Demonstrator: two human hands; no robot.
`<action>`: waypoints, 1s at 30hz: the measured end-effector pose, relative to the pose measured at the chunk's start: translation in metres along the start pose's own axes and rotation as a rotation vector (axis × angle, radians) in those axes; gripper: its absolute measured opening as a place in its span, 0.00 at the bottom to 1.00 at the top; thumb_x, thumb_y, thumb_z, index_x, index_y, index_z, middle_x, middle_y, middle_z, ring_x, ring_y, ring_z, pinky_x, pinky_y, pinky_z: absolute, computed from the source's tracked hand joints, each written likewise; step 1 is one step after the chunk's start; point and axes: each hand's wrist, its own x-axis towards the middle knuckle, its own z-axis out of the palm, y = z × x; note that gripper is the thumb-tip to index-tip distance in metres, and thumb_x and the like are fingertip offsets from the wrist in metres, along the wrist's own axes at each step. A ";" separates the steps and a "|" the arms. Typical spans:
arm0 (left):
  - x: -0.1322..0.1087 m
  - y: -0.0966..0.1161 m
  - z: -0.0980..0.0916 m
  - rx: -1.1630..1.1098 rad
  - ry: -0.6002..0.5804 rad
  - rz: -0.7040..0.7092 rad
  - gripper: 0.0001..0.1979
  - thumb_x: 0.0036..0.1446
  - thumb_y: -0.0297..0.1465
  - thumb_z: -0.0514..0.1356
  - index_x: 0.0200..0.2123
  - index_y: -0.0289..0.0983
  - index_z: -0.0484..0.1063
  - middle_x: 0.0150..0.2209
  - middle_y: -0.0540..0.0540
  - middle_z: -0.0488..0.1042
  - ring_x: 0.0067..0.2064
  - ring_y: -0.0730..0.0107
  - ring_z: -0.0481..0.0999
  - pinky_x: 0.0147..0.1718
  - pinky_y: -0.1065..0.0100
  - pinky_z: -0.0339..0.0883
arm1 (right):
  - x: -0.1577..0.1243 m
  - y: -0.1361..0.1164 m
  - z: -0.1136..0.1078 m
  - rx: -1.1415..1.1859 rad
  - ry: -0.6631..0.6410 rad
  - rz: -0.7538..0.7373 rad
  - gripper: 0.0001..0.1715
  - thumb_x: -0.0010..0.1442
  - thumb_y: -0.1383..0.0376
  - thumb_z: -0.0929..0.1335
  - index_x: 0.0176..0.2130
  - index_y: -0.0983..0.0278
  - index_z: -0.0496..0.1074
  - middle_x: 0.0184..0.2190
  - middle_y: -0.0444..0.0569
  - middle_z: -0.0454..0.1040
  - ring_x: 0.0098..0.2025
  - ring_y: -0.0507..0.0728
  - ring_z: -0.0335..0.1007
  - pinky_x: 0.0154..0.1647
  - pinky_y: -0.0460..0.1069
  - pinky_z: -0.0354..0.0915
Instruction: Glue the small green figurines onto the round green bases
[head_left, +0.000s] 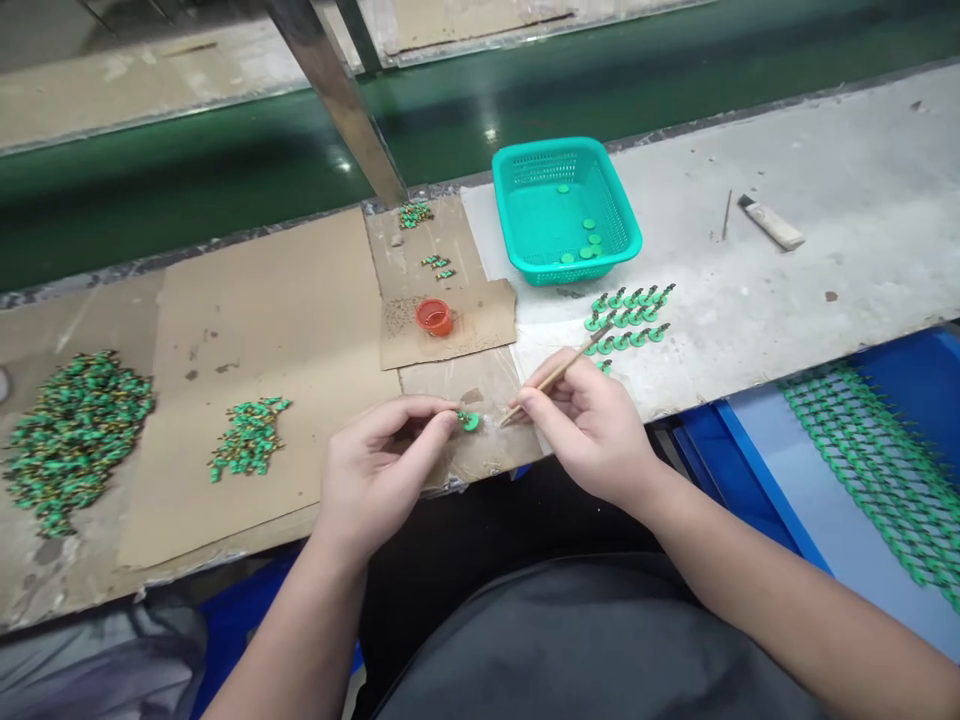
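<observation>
My left hand (379, 460) pinches a small toy figure with a round green base (469, 421) between thumb and fingertips. In my right hand (596, 425) is a thin wooden stick (559, 372), dark at its upper end. The stick's pale lower tip points down beside the green base, and a small gap shows between them. Just beyond my right hand, several figures on round green bases (637, 338) stand in rows. A small red cup (435, 317) sits on a cardboard piece (491, 318) beyond my left hand.
A turquoise basket (504, 215) holds several green discs. Green and dark pieces form a large pile (75, 435) and a smaller one (247, 437) on the left. Lying at right are a tube (772, 222) and a thin stick (727, 214). Filled blue trays (772, 480) stand below the table edge.
</observation>
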 end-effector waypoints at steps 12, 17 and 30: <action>0.002 0.050 -0.030 -0.289 -0.132 -0.132 0.17 0.58 0.46 0.79 0.32 0.39 0.87 0.24 0.47 0.81 0.24 0.72 0.78 0.25 0.74 0.75 | -0.005 0.002 -0.001 -0.055 -0.111 -0.034 0.06 0.77 0.65 0.73 0.43 0.58 0.78 0.36 0.46 0.86 0.38 0.57 0.89 0.40 0.49 0.82; 0.006 0.058 -0.030 -0.320 -0.201 -0.136 0.18 0.58 0.47 0.80 0.33 0.39 0.88 0.23 0.47 0.79 0.25 0.72 0.77 0.26 0.73 0.76 | -0.008 0.000 0.001 -0.060 -0.096 -0.132 0.06 0.77 0.67 0.73 0.42 0.59 0.78 0.35 0.46 0.85 0.36 0.56 0.87 0.39 0.48 0.82; 0.037 0.068 0.062 0.094 -0.159 0.524 0.09 0.75 0.38 0.68 0.43 0.47 0.91 0.38 0.48 0.83 0.38 0.68 0.83 0.38 0.69 0.76 | -0.072 -0.012 -0.034 -0.223 -0.031 -0.347 0.05 0.77 0.68 0.72 0.44 0.60 0.79 0.35 0.49 0.86 0.36 0.56 0.86 0.43 0.49 0.80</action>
